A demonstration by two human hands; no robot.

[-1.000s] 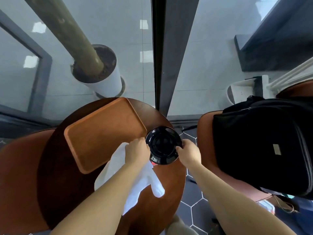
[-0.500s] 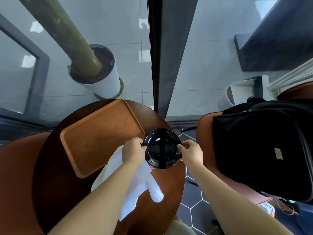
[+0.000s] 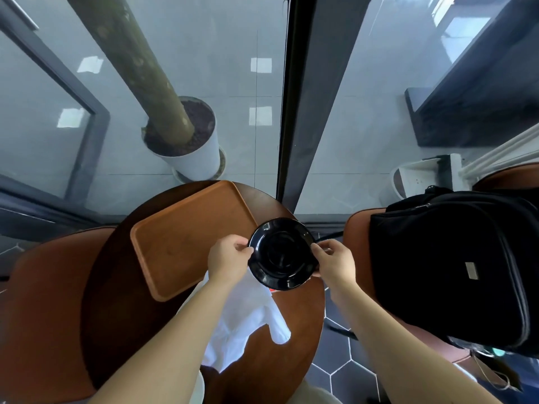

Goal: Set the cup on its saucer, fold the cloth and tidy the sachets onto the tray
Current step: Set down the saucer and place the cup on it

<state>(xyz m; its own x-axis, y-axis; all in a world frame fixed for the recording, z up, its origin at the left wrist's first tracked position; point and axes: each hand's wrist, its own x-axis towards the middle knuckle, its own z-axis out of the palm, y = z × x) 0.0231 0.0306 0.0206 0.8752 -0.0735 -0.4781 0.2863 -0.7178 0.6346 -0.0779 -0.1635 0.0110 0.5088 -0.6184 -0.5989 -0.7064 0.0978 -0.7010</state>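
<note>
— The saucer (image 3: 281, 253) has levelled out since a second ago, and the hands have spread slightly.
— How is it held?
— The left grip (image 3: 229, 259) pinches its left rim and the right grip (image 3: 335, 262) its right rim, fingers curled on the edge.
— And where is it?
— Between them, over the surface (image 3: 294, 354), with the white cloth (image 3: 242, 325) crumpled below the left grip. It's round and glossy black, with a ring at its middle.

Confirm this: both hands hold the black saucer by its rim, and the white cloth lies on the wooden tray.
Wrong: the head view shows the white cloth on the table beside the wooden tray. The left hand and right hand do hold the black saucer by its rim.
</note>
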